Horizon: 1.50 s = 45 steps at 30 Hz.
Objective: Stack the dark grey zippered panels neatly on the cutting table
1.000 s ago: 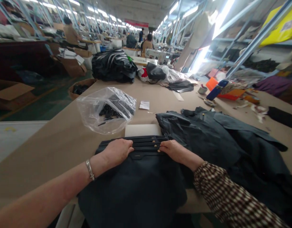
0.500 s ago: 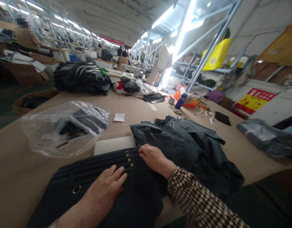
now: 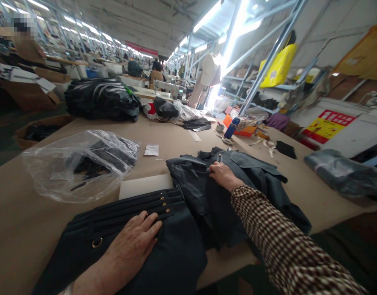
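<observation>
The left hand (image 3: 135,241) lies flat, palm down, on the near stack (image 3: 120,241) of dark fabric panels. Its fingers (image 3: 151,223) are extended and slightly spread, gripping nothing; their tips rest just short of a row of small brass studs (image 3: 164,204) along the stack's far edge. A brass ring (image 3: 97,243) sits on the stack to the left of the hand.

The right hand (image 3: 223,175) is extended to the far right, resting on the pile (image 3: 252,180) of dark garments. Its fingers (image 3: 213,169) are curled onto a fold of the fabric; whether they pinch it cannot be determined. The forearm wears a checked sleeve (image 3: 277,241).

The stack lies at the near edge of the table (image 3: 176,139), touching the pile, whose near edge overlaps the stack's right side. A white card (image 3: 145,185) lies just beyond the stack, partly under it.

A clear bag (image 3: 80,164) holding dark parts lies to the left, beyond the stack. A small white slip (image 3: 152,150) lies beyond the card. At the far left end of the table rests a black bundle (image 3: 102,100). Farther right are a blue bottle (image 3: 231,128) and an orange tray (image 3: 242,130). A second dark bundle (image 3: 344,174) lies at the right edge.

A yellow bag (image 3: 278,67) hangs on shelving at far right. A person (image 3: 156,74) sits at a sewing machine in the distance.
</observation>
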Tool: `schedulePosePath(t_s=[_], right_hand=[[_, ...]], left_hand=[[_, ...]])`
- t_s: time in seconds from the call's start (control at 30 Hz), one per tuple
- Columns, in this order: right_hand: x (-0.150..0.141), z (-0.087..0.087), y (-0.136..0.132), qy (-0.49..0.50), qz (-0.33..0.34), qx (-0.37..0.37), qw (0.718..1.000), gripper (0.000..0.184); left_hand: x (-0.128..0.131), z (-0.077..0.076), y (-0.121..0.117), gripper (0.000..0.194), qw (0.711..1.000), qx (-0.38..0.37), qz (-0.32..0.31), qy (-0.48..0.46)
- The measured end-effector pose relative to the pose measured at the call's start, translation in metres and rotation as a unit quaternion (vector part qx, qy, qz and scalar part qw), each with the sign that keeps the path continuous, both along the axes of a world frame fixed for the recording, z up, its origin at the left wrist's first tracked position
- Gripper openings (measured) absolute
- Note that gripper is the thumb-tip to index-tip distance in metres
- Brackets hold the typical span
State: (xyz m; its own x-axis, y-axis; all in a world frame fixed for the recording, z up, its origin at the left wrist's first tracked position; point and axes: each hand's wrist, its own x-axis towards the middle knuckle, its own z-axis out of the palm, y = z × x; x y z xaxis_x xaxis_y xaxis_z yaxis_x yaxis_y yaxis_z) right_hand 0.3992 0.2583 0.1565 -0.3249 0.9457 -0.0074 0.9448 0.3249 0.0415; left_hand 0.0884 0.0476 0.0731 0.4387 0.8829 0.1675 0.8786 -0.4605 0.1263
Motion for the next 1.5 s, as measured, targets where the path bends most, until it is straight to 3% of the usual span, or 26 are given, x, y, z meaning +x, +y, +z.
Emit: schedulePosePath(t_s=[0.17, 0.33, 0.4, 0.47, 0.53, 0.63, 0.67, 0.73, 0.8, 0.83, 0.87, 0.97, 1.0, 1.03, 1.1, 1.2, 1.3, 1.4, 1.5], right_hand=[[-0.002, 0.005, -0.008, 0.032, -0.008, 0.008, 0.999, 0.009], [0.009, 0.058, -0.018, 0.135, -0.023, 0.009, 0.99, 0.02], [0.008, 0.079, -0.024, 0.272, -0.011, -0.059, 0.96, 0.021], [-0.004, 0.088, -0.033, 0.415, 0.013, -0.152, 0.897, 0.02], [-0.031, 0.083, -0.047, 0.463, 0.055, -0.215, 0.858, 0.019], [-0.084, 0.056, -0.081, 0.422, 0.164, -0.27, 0.85, 0.017], [-0.101, 0.046, -0.095, 0.416, 0.201, -0.306, 0.833, 0.022], [-0.125, 0.032, -0.122, 0.41, 0.274, -0.405, 0.77, 0.041], [-0.133, 0.025, -0.139, 0.401, 0.323, -0.478, 0.712, 0.043], [-0.13, 0.023, -0.142, 0.395, 0.323, -0.482, 0.712, 0.038], [-0.125, 0.02, -0.141, 0.387, 0.302, -0.456, 0.742, 0.032], [-0.097, 0.009, -0.117, 0.265, 0.151, -0.232, 0.924, 0.026], [-0.087, 0.004, -0.107, 0.194, 0.098, -0.154, 0.964, 0.024], [-0.079, -0.003, -0.097, 0.128, 0.057, -0.101, 0.985, 0.021], [-0.07, -0.018, -0.085, 0.049, 0.01, -0.063, 0.997, 0.019], [-0.068, -0.037, -0.079, 0.039, -0.015, -0.053, 0.998, 0.022], [-0.07, -0.043, -0.076, 0.043, -0.032, -0.046, 0.997, 0.019], [-0.066, -0.02, -0.071, 0.046, -0.03, -0.04, 0.998, 0.009], [-0.058, 0.037, -0.079, 0.041, -0.003, 0.02, 0.999, 0.01]], left_hand=[[0.002, 0.002, 0.0, 0.036, 1.0, -0.01, 0.005, 0.004], [0.003, 0.004, -0.001, 0.038, 1.0, -0.019, 0.002, 0.014], [0.002, 0.005, -0.001, 0.039, 1.0, -0.02, 0.005, 0.013], [0.002, 0.005, -0.002, 0.039, 1.0, -0.019, 0.006, 0.011], [0.002, 0.005, -0.002, 0.039, 1.0, -0.016, 0.005, 0.01], [0.003, 0.008, -0.003, 0.039, 1.0, -0.019, 0.004, 0.008], [0.003, 0.01, -0.003, 0.039, 1.0, -0.024, 0.003, 0.007], [0.003, 0.013, -0.004, 0.038, 0.999, -0.032, -0.007, 0.005], [0.004, 0.016, -0.004, 0.039, 0.999, -0.037, -0.015, 0.003], [0.004, 0.017, -0.004, 0.038, 0.999, -0.039, -0.017, 0.002], [0.004, 0.017, -0.004, 0.038, 0.999, -0.041, -0.016, 0.0], [0.005, 0.019, -0.004, 0.037, 0.999, -0.044, -0.007, -0.012], [0.005, 0.019, -0.004, 0.038, 0.999, -0.045, -0.006, -0.016], [0.005, 0.019, -0.004, 0.039, 0.999, -0.047, -0.004, -0.018], [0.005, 0.019, -0.004, 0.038, 0.998, -0.055, -0.001, -0.016], [0.004, 0.019, -0.005, 0.038, 0.998, -0.058, -0.001, -0.012], [0.004, 0.02, -0.006, 0.039, 0.999, -0.051, -0.004, -0.011], [0.004, 0.02, -0.006, 0.039, 0.999, -0.049, -0.001, -0.013], [0.003, 0.018, -0.005, 0.037, 0.998, -0.051, -0.002, -0.022]])
